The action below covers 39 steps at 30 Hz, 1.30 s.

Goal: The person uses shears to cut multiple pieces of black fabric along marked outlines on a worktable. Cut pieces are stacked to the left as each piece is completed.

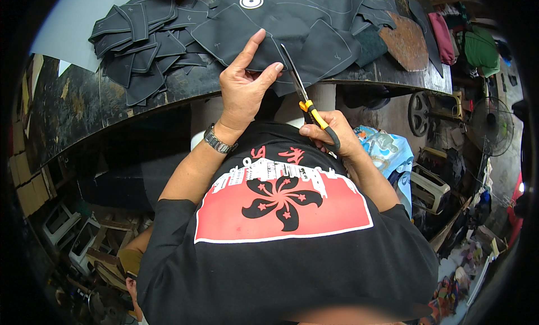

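Observation:
My left hand (pixel 247 83) is over the near edge of a large black sheet (pixel 331 47) marked with white outlines. Its index finger and thumb are stretched apart, while its other fingers are partly hidden; I see nothing held in it. In my right hand (pixel 337 131) is a pair of scissors (pixel 315 115) with yellow and black handles. Their blades point away from me, up against the sheet's near edge, and look nearly closed. Left of the sheet lies a heap of cut black pieces (pixel 143 55), also with white lines.
The dark, worn table (pixel 78 114) runs across in front of me. On its right lie a brown board (pixel 405 44) and more black scraps (pixel 373 13). A standing fan (pixel 490 126) and a blue patterned cloth (pixel 387 154) are to my right; stools (pixel 84 241) stand at lower left.

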Available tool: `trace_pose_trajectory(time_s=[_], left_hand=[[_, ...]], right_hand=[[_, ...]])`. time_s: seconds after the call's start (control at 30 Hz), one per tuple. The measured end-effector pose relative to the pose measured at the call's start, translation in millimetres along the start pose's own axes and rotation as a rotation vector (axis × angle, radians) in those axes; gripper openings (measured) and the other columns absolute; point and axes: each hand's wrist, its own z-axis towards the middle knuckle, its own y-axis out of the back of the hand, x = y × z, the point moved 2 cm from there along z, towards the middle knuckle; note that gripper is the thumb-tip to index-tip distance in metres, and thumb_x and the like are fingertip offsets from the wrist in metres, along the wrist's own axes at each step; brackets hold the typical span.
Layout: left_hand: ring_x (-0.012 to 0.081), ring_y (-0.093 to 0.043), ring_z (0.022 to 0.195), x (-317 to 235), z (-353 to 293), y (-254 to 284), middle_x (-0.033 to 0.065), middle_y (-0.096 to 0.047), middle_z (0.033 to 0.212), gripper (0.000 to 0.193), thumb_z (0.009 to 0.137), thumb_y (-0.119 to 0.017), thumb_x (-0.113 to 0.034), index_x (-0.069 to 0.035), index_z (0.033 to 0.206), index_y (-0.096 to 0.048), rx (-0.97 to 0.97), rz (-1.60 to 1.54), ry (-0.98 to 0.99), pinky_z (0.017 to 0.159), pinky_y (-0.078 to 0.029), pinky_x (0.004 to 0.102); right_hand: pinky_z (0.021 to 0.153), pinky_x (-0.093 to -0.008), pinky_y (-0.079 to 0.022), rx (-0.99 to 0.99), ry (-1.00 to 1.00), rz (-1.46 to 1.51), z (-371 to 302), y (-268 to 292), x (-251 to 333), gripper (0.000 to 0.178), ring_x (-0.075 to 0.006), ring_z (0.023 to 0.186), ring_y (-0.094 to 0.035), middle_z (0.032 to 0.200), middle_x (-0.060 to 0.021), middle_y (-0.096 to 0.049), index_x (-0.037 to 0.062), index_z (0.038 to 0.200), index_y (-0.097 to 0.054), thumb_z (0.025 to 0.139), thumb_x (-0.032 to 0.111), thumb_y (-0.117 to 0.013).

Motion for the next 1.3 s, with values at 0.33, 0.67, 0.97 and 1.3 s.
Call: trace_pose_trajectory(time_s=[0.33,0.67,0.97,1.3], left_hand=[[0.0046,-0.062,0.086,0.2,-6.3,-1.8,0.0083,-0.062,0.12,0.058,0.082,-0.071,0.003,-0.001,0.136,-0.049,0.038,0.042,0.02,0.071,-0.055,0.0184],[0.0044,-0.062,0.085,3.4,-5.7,-1.2,0.0088,-0.062,0.122,0.058,0.081,-0.071,0.004,-0.001,0.135,-0.05,0.048,0.035,0.032,0.071,-0.054,0.0177],[0.0052,-0.062,0.087,-4.1,-14.2,1.1,0.0098,-0.053,0.135,0.065,0.081,-0.07,0.006,-0.006,0.14,-0.045,0.14,-0.021,0.087,0.071,-0.054,0.0181],[0.011,-0.062,0.098,-31.4,17.7,47.7,0.0078,-0.066,0.111,0.053,0.076,-0.075,0.002,-0.003,0.126,-0.06,0.133,0.147,0.112,0.086,-0.052,0.0241]], right_hand=[[0.043,-0.0198,-0.039,0.034,0.008,0.074,11.5,-2.0,7.6,0.034,-0.0072,0.046,-0.05,0.059,-0.0008,-0.054,0.0035,0.079,-0.061,0.081,0.035,-0.073],[0.039,-0.0187,-0.035,-0.027,0.025,-0.013,1.8,-4.6,11.2,0.032,-0.0035,0.041,-0.045,0.052,0.003,-0.05,0.0048,0.071,-0.06,0.081,0.03,-0.075],[0.042,-0.0223,-0.041,0.25,0.009,0.239,13.2,7.4,9.6,0.043,-0.0116,0.044,-0.052,0.055,-0.0056,-0.054,0.0011,0.07,-0.06,0.083,0.04,-0.071],[0.043,-0.0228,-0.041,0.243,-0.003,0.094,16.1,0.6,9.7,0.038,-0.0112,0.047,-0.053,0.058,-0.004,-0.055,0.0027,0.07,-0.06,0.081,0.037,-0.072]])
